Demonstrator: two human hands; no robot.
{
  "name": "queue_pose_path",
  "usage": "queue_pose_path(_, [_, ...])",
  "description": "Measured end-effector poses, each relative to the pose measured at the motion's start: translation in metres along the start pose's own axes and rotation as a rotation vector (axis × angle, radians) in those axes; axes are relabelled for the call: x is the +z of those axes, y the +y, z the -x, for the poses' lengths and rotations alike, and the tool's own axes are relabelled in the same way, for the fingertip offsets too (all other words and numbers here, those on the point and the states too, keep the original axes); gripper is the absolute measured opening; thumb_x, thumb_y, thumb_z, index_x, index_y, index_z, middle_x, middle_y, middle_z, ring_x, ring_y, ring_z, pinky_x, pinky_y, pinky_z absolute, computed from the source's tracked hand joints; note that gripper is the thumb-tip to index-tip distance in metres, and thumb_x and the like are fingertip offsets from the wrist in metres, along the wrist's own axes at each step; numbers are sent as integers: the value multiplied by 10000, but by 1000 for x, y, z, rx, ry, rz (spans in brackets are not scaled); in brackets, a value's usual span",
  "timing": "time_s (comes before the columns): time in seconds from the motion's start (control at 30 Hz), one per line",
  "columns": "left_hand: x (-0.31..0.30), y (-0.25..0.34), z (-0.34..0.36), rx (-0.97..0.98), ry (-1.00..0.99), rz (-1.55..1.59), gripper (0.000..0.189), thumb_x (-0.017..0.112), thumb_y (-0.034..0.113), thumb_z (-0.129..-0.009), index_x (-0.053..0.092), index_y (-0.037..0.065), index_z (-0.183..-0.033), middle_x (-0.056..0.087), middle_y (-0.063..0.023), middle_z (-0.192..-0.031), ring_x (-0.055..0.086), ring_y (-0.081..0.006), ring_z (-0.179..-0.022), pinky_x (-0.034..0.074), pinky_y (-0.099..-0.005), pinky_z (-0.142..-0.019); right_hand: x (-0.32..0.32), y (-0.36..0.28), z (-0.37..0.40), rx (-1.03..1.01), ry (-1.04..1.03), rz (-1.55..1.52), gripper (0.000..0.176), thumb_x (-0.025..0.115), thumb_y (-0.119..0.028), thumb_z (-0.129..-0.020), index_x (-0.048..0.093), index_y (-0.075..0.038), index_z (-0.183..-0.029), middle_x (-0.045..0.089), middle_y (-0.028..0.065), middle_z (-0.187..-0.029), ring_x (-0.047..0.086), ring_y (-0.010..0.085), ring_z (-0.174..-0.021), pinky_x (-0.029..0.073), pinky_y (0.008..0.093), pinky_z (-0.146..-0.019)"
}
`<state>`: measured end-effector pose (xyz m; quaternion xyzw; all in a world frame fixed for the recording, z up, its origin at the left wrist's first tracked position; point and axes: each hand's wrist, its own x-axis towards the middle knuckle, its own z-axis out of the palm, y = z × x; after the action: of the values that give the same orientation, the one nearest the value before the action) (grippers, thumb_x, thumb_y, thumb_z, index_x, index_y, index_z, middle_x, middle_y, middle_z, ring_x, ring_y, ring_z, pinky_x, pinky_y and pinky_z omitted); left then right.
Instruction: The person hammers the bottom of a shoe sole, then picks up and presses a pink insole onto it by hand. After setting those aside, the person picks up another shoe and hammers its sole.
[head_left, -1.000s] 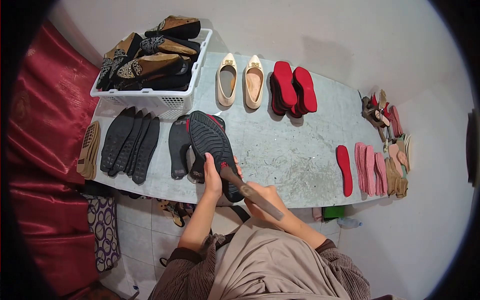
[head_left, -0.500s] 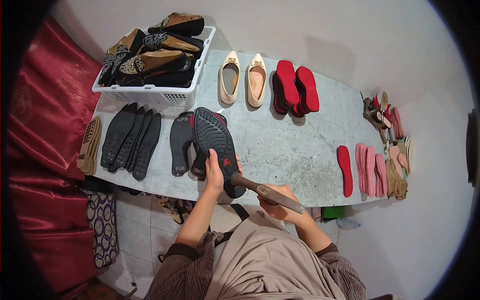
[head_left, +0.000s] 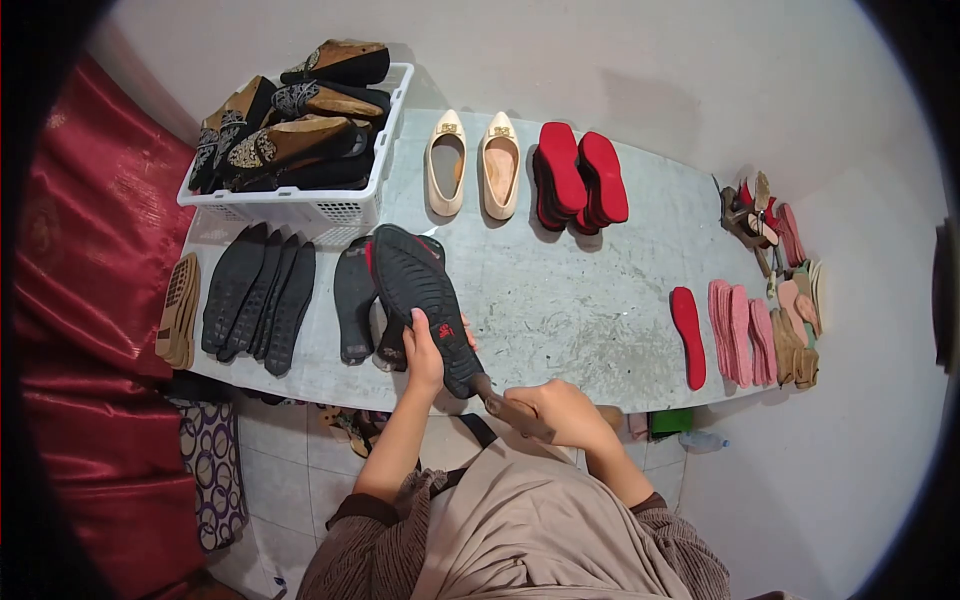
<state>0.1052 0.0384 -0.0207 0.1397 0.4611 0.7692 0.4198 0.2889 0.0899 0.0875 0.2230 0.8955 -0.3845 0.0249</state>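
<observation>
A black ridged shoe sole (head_left: 415,285) with a small red mark faces up, held over the table's front edge. My left hand (head_left: 424,350) grips it along the side, thumb on the ridged face and fingers behind. My right hand (head_left: 562,412) is closed round a hammer (head_left: 515,412) with a worn brown head and handle. The hammer's narrow end is at the heel of the sole; whether it touches is hard to tell. Just behind the held sole lie more black soles (head_left: 353,305), partly covered by it.
A white basket (head_left: 375,190) of embellished shoes stands back left, above black soles (head_left: 240,290) and tan pieces (head_left: 178,315). Cream shoes (head_left: 499,165) and red sole stacks (head_left: 562,170) are at the back. Right are a red insole (head_left: 688,335), pink insoles (head_left: 738,330) and tools (head_left: 755,225).
The hammer has swung so its end is at the sole's heel, its far end lower and further left. The sole has shifted slightly left and down, and the whole view has shifted a little.
</observation>
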Motion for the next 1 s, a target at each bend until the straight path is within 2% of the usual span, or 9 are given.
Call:
queue_pose_path(0.07, [1, 0, 0, -12, 9, 17, 685, 240, 545, -941, 564, -41, -792, 570, -123, -590, 577, -210, -505, 508, -321, -514, -4, 2, 0, 3, -16, 42, 186, 612, -104, -640, 567, -66, -816, 577, 135, -630, 562, 349, -560, 444, 374, -506])
queue_pose_path(0.17, [4, 6, 10, -96, -36, 108, 673, 248, 536, -945, 562, -39, -790, 572, -126, -592, 581, -211, -505, 510, -320, -511, -17, -12, 3, 17, 69, -249, 193, 618, -123, -655, 572, -69, -834, 584, 156, -643, 569, 368, -589, 451, 393, -534])
queue_pose_path(0.3, [6, 4, 9, -122, -125, 39, 685, 242, 558, -936, 555, -38, -809, 582, -129, -655, 592, -213, -546, 516, -335, -527, -11, -7, -11, -28, 99, -81, 244, 608, -131, -683, 611, -98, -924, 592, 153, -647, 587, 329, -560, 459, 374, -533])
queue_pose_path(0.4, [0, -2, 7, -172, -224, -12, 706, 236, 577, -931, 554, -46, -833, 606, -134, -741, 609, -217, -610, 525, -349, -577, -24, -14, -12, 36, 57, -159, 258, 608, -132, -695, 613, -95, -951, 592, 166, -653, 582, 351, -574, 456, 377, -527])
queue_pose_path(0.5, [21, 16, 21, -108, -90, -148, 675, 228, 477, -972, 598, -53, -779, 605, -117, -635, 603, -196, -537, 517, -302, -550, -15, -12, -22, -93, 236, -203, 189, 590, -120, -747, 611, -89, -932, 578, 168, -630, 576, 364, -580, 455, 372, -518])
queue_pose_path(0.67, [19, 18, 19, -87, -216, -117, 640, 258, 472, -968, 595, -50, -817, 606, -120, -639, 602, -202, -532, 517, -316, -530, -30, -25, -27, -60, 420, -70, 112, 590, -99, -773, 592, -76, -882, 571, 161, -620, 568, 368, -561, 451, 365, -488])
queue_pose_path(0.8, [16, 20, 23, -102, -247, -116, 591, 290, 463, -964, 583, -41, -861, 601, -115, -641, 598, -206, -525, 519, -331, -512, -20, -21, -48, -112, 532, -215, 70, 599, -82, -763, 558, -65, -817, 547, 153, -580, 567, 366, -545, 443, 344, -461])
queue_pose_path(0.87, [12, 9, 20, -118, -276, -71, 581, 292, 459, -965, 577, -38, -871, 602, -113, -656, 599, -205, -525, 519, -331, -511, -24, -17, -51, -95, 534, -161, 76, 610, -30, -747, 571, -31, -812, 513, 145, -576, 508, 336, -482, 416, 307, -463])
queue_pose_path(1.0, [7, 6, 21, -174, -302, -32, 549, 316, 464, -959, 562, -24, -904, 609, -110, -705, 599, -205, -527, 516, -326, -500, -26, -29, -54, -120, 764, -173, 79, 624, -48, -785, 577, -29, -846, 480, 114, -553, 456, 213, -447, 396, 269, -460])
